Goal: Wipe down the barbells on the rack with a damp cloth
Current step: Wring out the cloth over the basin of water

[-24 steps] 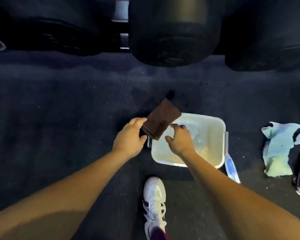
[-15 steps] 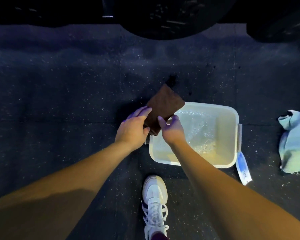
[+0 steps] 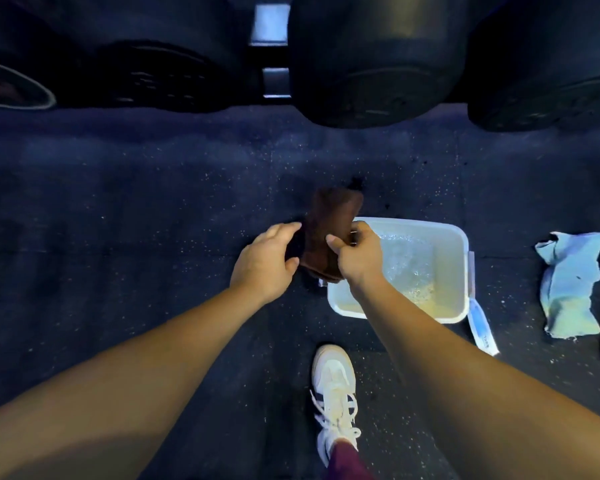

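Observation:
A folded dark brown cloth (image 3: 331, 223) is held upright between both hands, just left of a white plastic tub (image 3: 463, 268) with soapy water on the dark floor. My left hand (image 3: 265, 261) grips the cloth's left side, thumb and fingers wrapped round its lower edge. My right hand (image 3: 355, 254) pinches the right side, thumb across the front. Large black weight plates (image 3: 374, 67) of the racked barbells fill the top of the view; the bars themselves are hidden.
A light blue rag (image 3: 568, 285) lies crumpled on the floor at the right, with a dark object beside it at the frame edge. A thin white strip (image 3: 480, 327) lies against the tub's right side. My white sneaker (image 3: 333, 386) stands below the tub.
The cloth has been folded narrower and turned upright between the hands. My right hand closed on it. The view swung down and then back up toward the plates.

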